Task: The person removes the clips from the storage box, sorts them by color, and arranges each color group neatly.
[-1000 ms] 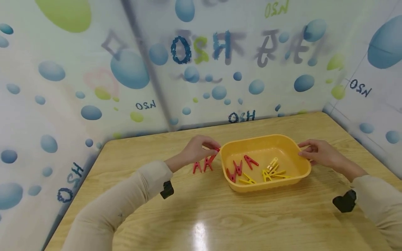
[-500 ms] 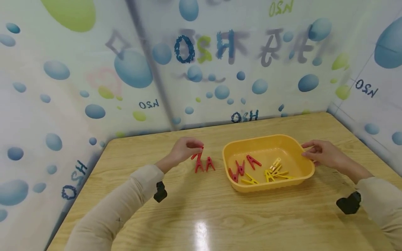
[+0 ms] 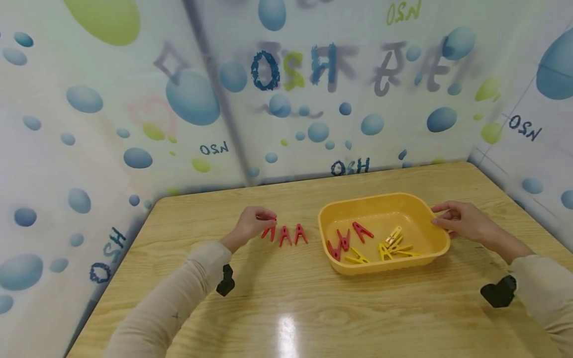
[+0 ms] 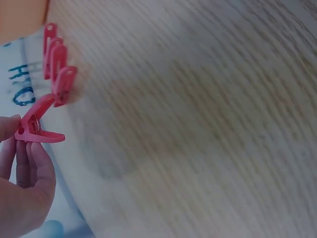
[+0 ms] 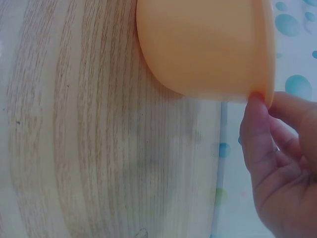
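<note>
- Sitting on the desk (image 3: 268, 308), the yellow tub (image 3: 380, 209) contains three red pegs (image 3: 344, 241) toward its left end and several yellow pegs (image 3: 384, 251), partly overlapping, along the near side.
- The person's right hand (image 3: 467, 223) has a narrow grip, pinching the rim at the tub's right end.
- The left hand (image 3: 248, 224) also has a narrow grip, thumb and fingers holding a red peg (image 4: 51, 136) with its legs spread; whether it touches the desk cannot be told.
- Two more red pegs (image 3: 284, 231) stand on the desk between that peg and the tub.
- Half a second earlier, the held peg was higher, above the left standing one; now it is lower, beside it. The tub's contents look unchanged.
</note>
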{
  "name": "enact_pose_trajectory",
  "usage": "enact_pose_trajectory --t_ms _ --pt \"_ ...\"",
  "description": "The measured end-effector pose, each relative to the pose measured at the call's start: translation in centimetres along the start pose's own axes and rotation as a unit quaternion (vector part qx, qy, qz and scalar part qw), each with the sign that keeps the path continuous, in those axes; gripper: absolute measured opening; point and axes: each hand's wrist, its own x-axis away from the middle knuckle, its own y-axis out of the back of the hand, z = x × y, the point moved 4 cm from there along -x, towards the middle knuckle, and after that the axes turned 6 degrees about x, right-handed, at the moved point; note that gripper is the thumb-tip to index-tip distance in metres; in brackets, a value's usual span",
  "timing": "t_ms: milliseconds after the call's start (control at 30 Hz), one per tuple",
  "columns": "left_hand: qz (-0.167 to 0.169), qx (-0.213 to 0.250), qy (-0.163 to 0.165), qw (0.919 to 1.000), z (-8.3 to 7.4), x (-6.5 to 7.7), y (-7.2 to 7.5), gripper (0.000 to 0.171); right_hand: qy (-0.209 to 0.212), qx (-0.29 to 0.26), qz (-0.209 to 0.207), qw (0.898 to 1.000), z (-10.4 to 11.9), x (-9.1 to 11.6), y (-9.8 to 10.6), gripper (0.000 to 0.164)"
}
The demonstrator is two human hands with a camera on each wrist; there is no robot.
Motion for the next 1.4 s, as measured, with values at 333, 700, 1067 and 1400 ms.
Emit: enact_pose_trajectory --t_ms 333,700,1067,1400 --pt "-0.023 0.007 0.042 0.9988 1.9 -0.1 0.0 0.014 -0.002 -0.001 0.002 1.0 -0.1 0.0 0.0 0.058" --pt "-0.032 0.0 0.049 0.9983 3.3 -0.5 -0.2 0.016 -0.005 -0.003 0.002 1.0 -0.2 0.0 0.0 0.06" --pt "-0.04 0.001 0.059 0.9975 3.8 -0.5 -0.2 0.017 -0.009 -0.004 0.004 1.0 0.0 -0.1 -0.1 0.058" --pt "-0.046 0.004 0.055 0.9974 4.1 -0.6 -0.4 0.016 -0.008 0.001 0.004 1.0 0.0 0.0 -0.1 0.058"
